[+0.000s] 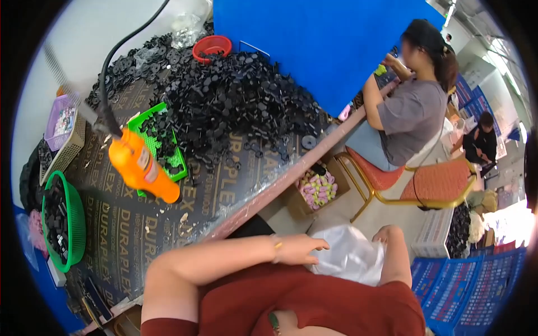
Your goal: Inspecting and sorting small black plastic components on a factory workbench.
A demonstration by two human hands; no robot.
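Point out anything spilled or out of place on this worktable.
The heap of small black plastic parts sprawls loose over the dark table, burying part of the flat green tray. Pale scraps litter the table near its front edge. Nothing looks damaged.

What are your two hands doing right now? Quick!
Left hand: open, fingers resting on the white plastic bag in the lap.
Right hand: hidden behind the bag and the right forearm; cannot be told.

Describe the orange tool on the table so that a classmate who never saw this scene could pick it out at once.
Start at the dark table heaped with small black parts. On its left part a green tray lies, and the orange tool hangs beside it. It alone is bright orange and hangs from a black cable.
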